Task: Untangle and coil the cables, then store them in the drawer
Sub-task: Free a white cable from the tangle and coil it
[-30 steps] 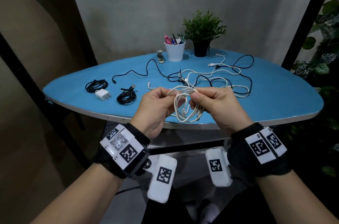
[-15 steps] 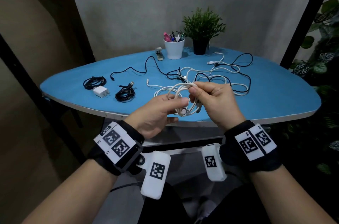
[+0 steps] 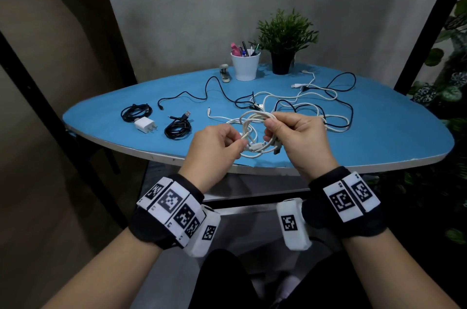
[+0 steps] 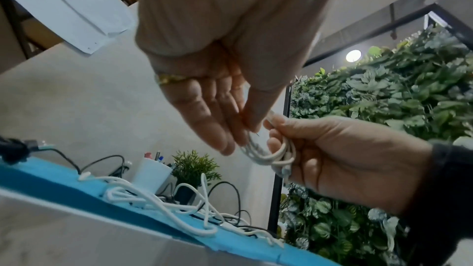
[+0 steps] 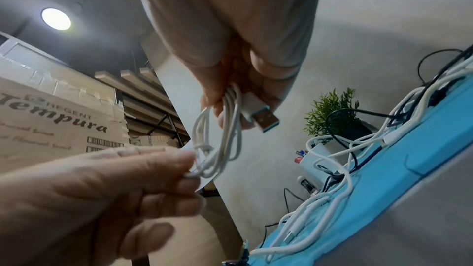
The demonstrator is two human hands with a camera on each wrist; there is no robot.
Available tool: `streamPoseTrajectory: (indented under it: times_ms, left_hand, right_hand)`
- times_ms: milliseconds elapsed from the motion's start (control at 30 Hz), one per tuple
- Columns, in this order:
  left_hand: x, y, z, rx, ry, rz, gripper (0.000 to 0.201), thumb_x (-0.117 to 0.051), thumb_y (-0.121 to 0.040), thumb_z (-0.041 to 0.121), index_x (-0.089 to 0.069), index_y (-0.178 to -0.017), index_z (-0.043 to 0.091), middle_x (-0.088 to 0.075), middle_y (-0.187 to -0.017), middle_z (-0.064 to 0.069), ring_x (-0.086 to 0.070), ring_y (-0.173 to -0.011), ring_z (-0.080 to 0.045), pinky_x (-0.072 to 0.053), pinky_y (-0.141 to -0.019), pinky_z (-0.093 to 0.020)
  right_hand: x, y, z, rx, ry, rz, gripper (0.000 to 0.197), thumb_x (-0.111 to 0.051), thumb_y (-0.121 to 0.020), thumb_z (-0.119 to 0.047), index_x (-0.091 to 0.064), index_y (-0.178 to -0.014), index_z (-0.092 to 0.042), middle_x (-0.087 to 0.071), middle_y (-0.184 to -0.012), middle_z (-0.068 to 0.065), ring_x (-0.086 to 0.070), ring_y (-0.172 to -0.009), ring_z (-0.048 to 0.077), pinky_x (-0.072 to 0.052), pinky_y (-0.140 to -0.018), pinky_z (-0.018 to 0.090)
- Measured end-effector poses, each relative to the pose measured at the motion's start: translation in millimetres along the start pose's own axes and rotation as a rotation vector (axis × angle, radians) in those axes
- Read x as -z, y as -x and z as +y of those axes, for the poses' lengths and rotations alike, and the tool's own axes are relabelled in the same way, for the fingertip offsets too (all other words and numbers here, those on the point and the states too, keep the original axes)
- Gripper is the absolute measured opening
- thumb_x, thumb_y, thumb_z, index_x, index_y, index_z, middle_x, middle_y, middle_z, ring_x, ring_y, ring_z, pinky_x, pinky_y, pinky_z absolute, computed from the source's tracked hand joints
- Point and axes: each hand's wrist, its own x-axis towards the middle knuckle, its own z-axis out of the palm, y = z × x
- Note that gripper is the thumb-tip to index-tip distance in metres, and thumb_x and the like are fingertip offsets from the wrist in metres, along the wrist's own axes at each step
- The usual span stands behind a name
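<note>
— What do you have at the back of your blue desk (image 3: 379,136)?
— A white pen cup (image 3: 245,66) beside a potted plant (image 3: 284,40), a small stapler (image 3: 224,72) left of the cup.
— And near the left edge?
— You see a white charger plug (image 3: 144,124).

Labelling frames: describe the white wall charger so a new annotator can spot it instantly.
On the blue table, look to its left end, well clear of the tangled cables. The white wall charger lies between two coiled black cables. It is the only boxy white block there, with two metal prongs at one end.
</note>
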Motion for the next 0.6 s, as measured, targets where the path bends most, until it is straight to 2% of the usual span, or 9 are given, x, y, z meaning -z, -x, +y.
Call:
streamPoseTrajectory:
  times_ms: [67,167,200,267,300,400,467,533,600]
  left_hand:
    - [2,2,1,-0.06,-0.039,-0.047,0.018,-0.068,-0.083,0.027,-0.063,-0.072,0.015,-0.069,-0.069,-0.009,-0.062,-0.066,-0.024,-0.054,-0.071,-0.043]
    - [3,4,4,-0.061,0.068,-0.085,0.02,-0.063,-0.083,0.033,-0.063,-0.076,0.015,-0.07,-0.079,-0.012,-0.062,-0.08,-0.033,-0.05,-0.079,-0.047]
    - [2,4,5,-0.038,0.13,-0.083,0.02,-0.061,-0.081,0.035,-0.063,-0.076,0.016,-0.071,-0.081,-0.01,-0.063,-0.081,-0.032,-0.049,-0.082,-0.047]
    - [2,4,6,-0.004,0.228,-0.086,0.018,-0.059,-0.082,0.033,-0.065,-0.076,0.018,-0.072,-0.087,-0.008,-0.062,-0.08,-0.022,-0.048,-0.086,-0.043]
    - [2,3,6,0.006,0.259,-0.103,0.016,-0.058,-0.085,0.03,-0.065,-0.077,0.018,-0.072,-0.09,-0.008,-0.06,-0.08,-0.015,-0.048,-0.085,-0.04]
    - [5,4,10,0.019,0.327,-0.196,0.02,-0.054,-0.093,0.016,-0.061,-0.075,0.02,-0.07,-0.091,-0.002,-0.055,-0.072,0.005,-0.042,-0.066,-0.011]
    - [7,5,11,0.004,0.346,-0.301,0.023,-0.051,-0.093,0.01,-0.058,-0.073,0.018,-0.069,-0.087,0.002,-0.059,-0.077,0.004,-0.04,-0.068,-0.005]
    - [7,8,10,-0.014,0.307,-0.411,0.02,-0.054,-0.092,0.009,-0.058,-0.073,0.016,-0.07,-0.085,0.003,-0.062,-0.086,-0.004,-0.045,-0.082,-0.013]
    - [6,11,9,-0.022,0.26,-0.512,0.012,-0.058,-0.086,0.016,-0.061,-0.075,0.012,-0.07,-0.085,0.003,-0.062,-0.088,-0.008,-0.045,-0.089,-0.023]
  right_hand:
    - [-1,0,2,0.008,0.041,0.007,0.027,-0.065,-0.086,-0.011,-0.073,-0.07,-0.031,-0.064,-0.06,0.005,-0.059,-0.06,0.02,-0.052,-0.059,0.041]
    - [-3,2,1,0.063,0.161,-0.01,0.018,-0.065,-0.085,-0.012,-0.074,-0.076,-0.025,-0.064,-0.059,0.005,-0.054,-0.054,0.007,-0.045,-0.055,0.023]
    - [-4,2,2,0.083,0.188,-0.016,0.014,-0.065,-0.085,-0.011,-0.075,-0.078,-0.019,-0.065,-0.061,0.008,-0.053,-0.054,0.007,-0.045,-0.055,0.023]
    - [-6,4,3,0.124,0.242,-0.038,0.01,-0.066,-0.084,-0.01,-0.076,-0.084,-0.013,-0.067,-0.063,0.008,-0.056,-0.057,0.01,-0.047,-0.06,0.027]
    - [-7,6,4,0.134,0.26,-0.044,0.011,-0.067,-0.083,-0.01,-0.076,-0.088,-0.013,-0.068,-0.063,0.004,-0.058,-0.059,0.012,-0.049,-0.062,0.027]
    - [-3,4,7,0.111,0.26,-0.031,0.012,-0.066,-0.084,-0.009,-0.076,-0.09,-0.012,-0.065,-0.06,-0.003,-0.055,-0.056,0.007,-0.046,-0.058,0.023]
    - [3,0,7,0.059,0.229,-0.006,0.01,-0.066,-0.085,-0.011,-0.076,-0.088,-0.013,-0.064,-0.058,-0.002,-0.052,-0.051,0.003,-0.044,-0.053,0.02]
    - [8,-4,7,0.03,0.21,0.019,0.009,-0.066,-0.085,-0.013,-0.075,-0.087,-0.015,-0.064,-0.057,-0.001,-0.052,-0.049,0.003,-0.043,-0.052,0.019]
    - [9,-7,7,0.015,0.172,0.046,0.009,-0.067,-0.084,-0.012,-0.075,-0.087,-0.016,-0.063,-0.055,-0.006,-0.057,-0.05,0.005,-0.042,-0.051,0.018]
